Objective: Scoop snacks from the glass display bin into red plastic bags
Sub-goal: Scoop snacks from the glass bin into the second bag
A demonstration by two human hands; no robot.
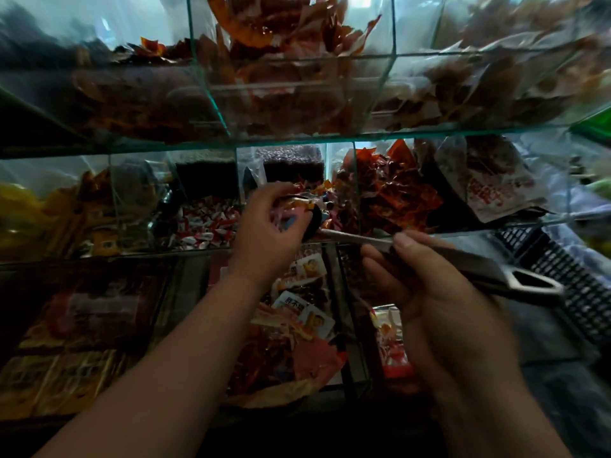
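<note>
Left hand (269,234) reaches forward, fingers curled round snacks (297,204) heaped on the scoop (357,239), at the front edge of the middle glass bin (354,180). Right hand (429,292) grips the scoop handle, thumb on top.

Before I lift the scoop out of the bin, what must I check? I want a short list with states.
1. Right hand grips the scoop handle: ok.
2. Snacks lie on the scoop: ok.
3. Left hand holds the snacks in place: ok.
4. Red bag ready: not ok, none in view.
5. How full the scoop is: cannot tell, left hand covers it.
</note>
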